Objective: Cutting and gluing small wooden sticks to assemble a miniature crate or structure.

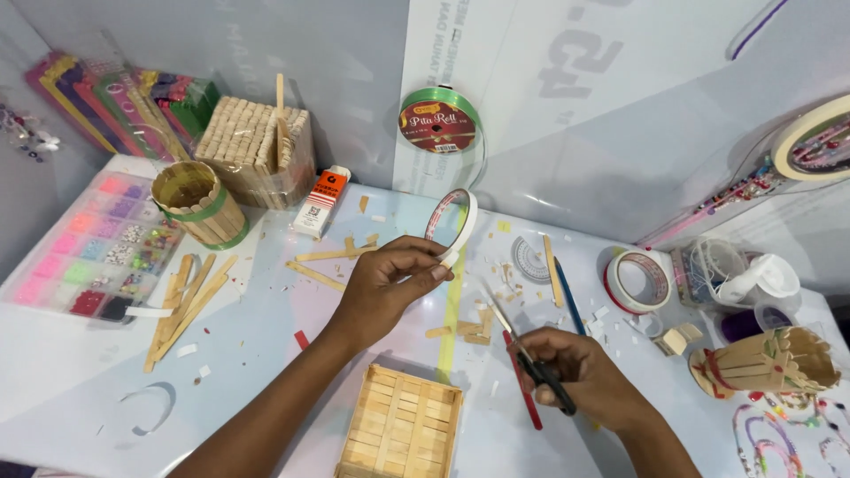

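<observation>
Tape roll (pixel 452 227) is being pinched upright by left hand (pixel 382 288) fingers, free end presented; scissors (pixel 529 358) are being gripped closed-fisted in right hand (pixel 580 372), blades angled tapeward above the stick tray (pixel 403 434).

Orange-white glue tube pkg (pixel 320 202) by stick box; red-green label (pixel 437 127) on ribbon roll.
</observation>
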